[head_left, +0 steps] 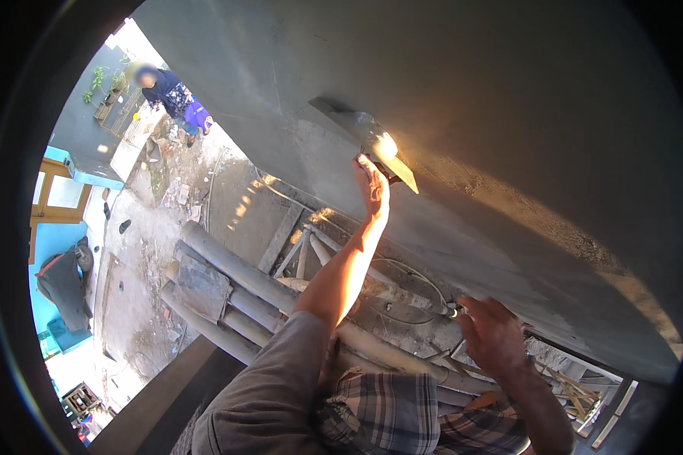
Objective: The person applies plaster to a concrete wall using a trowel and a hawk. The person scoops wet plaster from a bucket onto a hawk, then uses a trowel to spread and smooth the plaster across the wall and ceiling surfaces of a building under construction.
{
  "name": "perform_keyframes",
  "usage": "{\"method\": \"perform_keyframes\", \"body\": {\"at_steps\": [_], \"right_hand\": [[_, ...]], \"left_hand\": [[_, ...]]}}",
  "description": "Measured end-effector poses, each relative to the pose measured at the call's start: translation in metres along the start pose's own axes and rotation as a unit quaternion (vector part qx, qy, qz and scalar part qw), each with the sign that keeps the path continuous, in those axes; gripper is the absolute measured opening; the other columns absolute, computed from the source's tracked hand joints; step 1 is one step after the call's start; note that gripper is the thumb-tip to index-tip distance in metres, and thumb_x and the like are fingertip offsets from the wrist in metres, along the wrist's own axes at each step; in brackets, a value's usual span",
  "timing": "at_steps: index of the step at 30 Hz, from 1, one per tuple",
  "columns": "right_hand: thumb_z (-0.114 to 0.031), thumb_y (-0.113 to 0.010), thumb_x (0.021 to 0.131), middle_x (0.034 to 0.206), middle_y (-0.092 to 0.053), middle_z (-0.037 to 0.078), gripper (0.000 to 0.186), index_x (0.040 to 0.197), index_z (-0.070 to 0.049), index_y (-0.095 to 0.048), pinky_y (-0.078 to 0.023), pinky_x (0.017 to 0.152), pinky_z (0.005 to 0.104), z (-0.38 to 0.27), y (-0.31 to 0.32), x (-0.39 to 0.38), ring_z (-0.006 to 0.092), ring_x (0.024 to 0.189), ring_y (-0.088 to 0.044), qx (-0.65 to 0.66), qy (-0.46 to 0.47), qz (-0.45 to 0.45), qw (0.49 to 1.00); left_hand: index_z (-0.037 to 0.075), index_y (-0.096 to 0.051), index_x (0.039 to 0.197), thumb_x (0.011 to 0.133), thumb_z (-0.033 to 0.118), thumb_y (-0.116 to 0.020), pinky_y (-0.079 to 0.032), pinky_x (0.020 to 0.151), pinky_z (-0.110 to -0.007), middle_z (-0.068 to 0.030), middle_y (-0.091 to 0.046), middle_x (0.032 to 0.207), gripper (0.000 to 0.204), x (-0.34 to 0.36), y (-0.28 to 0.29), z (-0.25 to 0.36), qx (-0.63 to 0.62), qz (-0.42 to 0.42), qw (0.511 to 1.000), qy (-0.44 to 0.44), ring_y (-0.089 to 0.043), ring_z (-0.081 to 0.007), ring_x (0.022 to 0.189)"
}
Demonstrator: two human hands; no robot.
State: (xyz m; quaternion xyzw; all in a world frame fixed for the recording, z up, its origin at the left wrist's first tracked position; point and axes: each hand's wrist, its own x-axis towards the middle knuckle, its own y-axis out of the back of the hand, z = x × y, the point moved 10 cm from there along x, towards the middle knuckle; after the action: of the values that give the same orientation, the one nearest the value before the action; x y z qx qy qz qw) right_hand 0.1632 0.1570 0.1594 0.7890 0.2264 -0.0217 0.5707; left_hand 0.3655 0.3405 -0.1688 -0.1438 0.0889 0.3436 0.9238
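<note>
My left hand is raised against the grey plastered wall, closed round the handle of a flat rectangular plastering trowel. The trowel's blade lies on or very near the wall, and sunlight glints on its right part. Lower right, my right hand is closed on a slim tool with a pale, shiny part; its far end blends into the poles behind, so I cannot make out what it is. A band of sunlight crosses the rough plaster right of the trowel.
Round poles run beneath me, with a board on them. Thin hose or cable loops lie below. At upper left a person stands on the littered ground near a plant. A dark cloth hangs by a blue wall.
</note>
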Motion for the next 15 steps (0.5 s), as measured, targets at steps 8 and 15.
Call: {"method": "perform_keyframes", "body": {"at_steps": [8, 15], "right_hand": [[-0.002, -0.059, 0.089, 0.123, -0.057, 0.024, 0.048, 0.135, 0.007, -0.049, -0.052, 0.099, 0.0433, -0.042, -0.102, 0.208, 0.0341, 0.114, -0.059, -0.159, 0.166, 0.235, 0.944], [-0.015, -0.061, 0.092, 0.094, -0.065, 0.015, 0.020, 0.106, -0.005, -0.051, -0.056, 0.081, 0.0400, -0.036, -0.090, 0.273, 0.0301, 0.090, -0.067, -0.212, 0.123, 0.237, 0.940]], "left_hand": [[0.006, -0.053, 0.127, 0.105, 0.055, -0.047, -0.048, 0.089, -0.033, -0.0076, -0.064, 0.109, 0.055, 0.008, 0.003, 0.049, 0.021, -0.254, 0.957, 0.142, -0.055, -0.0162, 0.102], [0.000, -0.065, 0.123, 0.108, 0.043, -0.045, -0.044, 0.095, -0.034, -0.0099, -0.068, 0.111, 0.050, 0.015, 0.002, 0.065, 0.098, -0.277, 0.946, 0.135, -0.058, -0.0177, 0.104]]}}
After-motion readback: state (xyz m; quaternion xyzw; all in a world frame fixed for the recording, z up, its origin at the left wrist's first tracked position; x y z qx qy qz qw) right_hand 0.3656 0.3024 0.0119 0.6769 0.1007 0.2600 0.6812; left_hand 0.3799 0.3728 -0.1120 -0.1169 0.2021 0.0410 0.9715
